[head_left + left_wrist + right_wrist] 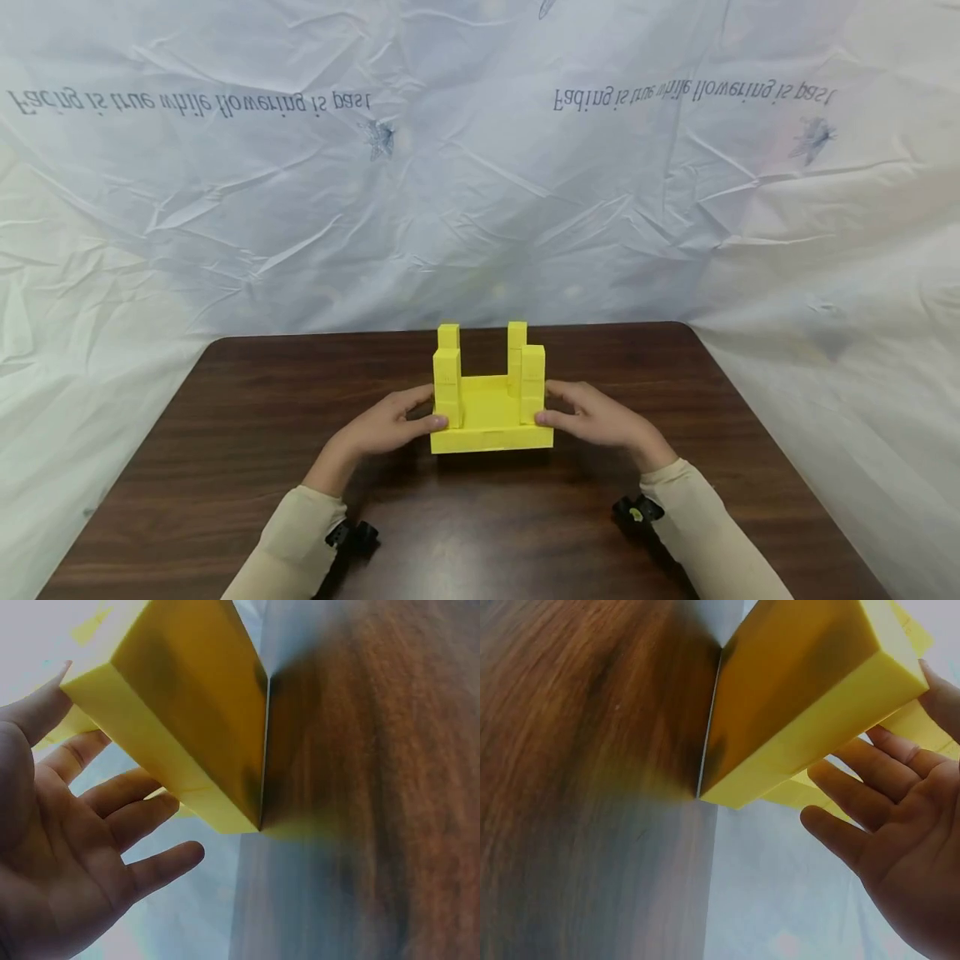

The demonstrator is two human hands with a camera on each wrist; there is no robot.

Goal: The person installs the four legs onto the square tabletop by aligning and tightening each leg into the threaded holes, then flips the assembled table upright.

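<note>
A yellow slab with four upright posts (491, 439), one near each corner, is in the middle of the head view. Thin seams cross the posts. Its near edge is lifted, and the far edge meets the table; both wrist views show the shaded underside. My left hand (382, 423) holds the near left corner, thumb at the foot of the post and other fingers along the side. At the near right corner my right hand (603, 414) grips in a mirrored way. In the wrist views the lower fingers of each hand spread loosely beside the slab.
The dark brown wooden table (247, 467) extends around the slab on all sides. Behind it hangs a creased white sheet (480, 208) with upside-down printed lettering, which also runs down both sides. Black wrist cameras (365, 537) sit under both cream sleeves (288, 542).
</note>
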